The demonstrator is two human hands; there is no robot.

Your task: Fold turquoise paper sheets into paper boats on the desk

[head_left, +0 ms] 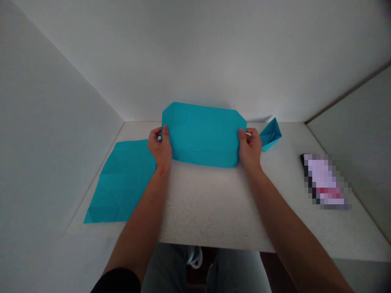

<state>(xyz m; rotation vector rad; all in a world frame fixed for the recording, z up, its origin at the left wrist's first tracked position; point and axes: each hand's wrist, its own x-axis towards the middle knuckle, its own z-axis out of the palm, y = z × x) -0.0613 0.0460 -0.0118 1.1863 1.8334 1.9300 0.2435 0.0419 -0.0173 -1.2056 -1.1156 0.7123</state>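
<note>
A sheet of teal paper [204, 134] with its corners folded in is held up above the table, its broad face toward me. My left hand [161, 145] pinches its left edge, thumb in front and fingers behind. On the opposite edge, my right hand [249, 147] grips the same way. Just beyond my right hand stands a small folded teal paper shape [271, 135], open at the top like a little boat. Under and beside my left forearm lies another teal sheet [122, 183], flat and marked with creases.
The white table [210, 207] is speckled near its front edge. At the right lies a dark-edged flat object [325, 181], its surface blurred out. White walls close in at the back [195, 53] and both sides. My legs [238, 270] are below the front edge.
</note>
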